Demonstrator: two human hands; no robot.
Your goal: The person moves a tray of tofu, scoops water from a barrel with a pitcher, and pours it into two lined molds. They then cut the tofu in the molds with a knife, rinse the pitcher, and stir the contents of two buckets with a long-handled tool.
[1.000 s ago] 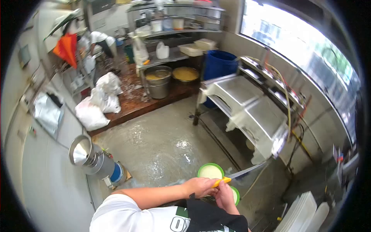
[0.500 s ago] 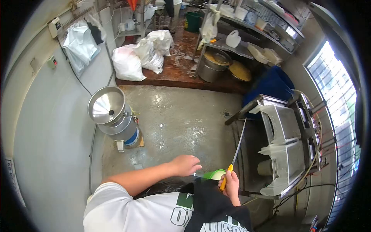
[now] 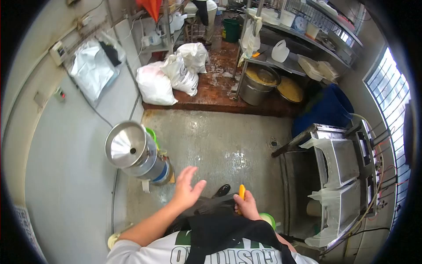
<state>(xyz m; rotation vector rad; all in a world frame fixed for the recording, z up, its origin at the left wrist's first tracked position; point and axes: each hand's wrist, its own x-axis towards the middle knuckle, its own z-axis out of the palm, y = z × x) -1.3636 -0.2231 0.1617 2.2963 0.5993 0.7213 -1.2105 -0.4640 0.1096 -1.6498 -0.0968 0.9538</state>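
Observation:
My right hand (image 3: 248, 206) is closed round a yellow handle (image 3: 242, 192) in front of my black apron. No blade shows above the handle. My left hand (image 3: 188, 189) is empty, with its fingers spread, above the floor and left of the handle. Nearest to it stands a metal machine (image 3: 154, 167) with a wide steel funnel (image 3: 127, 145) on top. A green-rimmed container (image 3: 268, 219) is partly visible beside my right hand.
White sacks (image 3: 156, 83) rest on the raised red-brown floor edge. Right are a metal frame with clear covers (image 3: 340, 163) and a blue barrel (image 3: 327, 105). Large pots (image 3: 257, 86) sit under the shelving. A person (image 3: 206, 13) stands at the back.
The yellow handle has moved left and turned; the long blade seen before no longer shows. My left hand has lifted and spread its fingers. The view has shifted, and a black shoe now shows.

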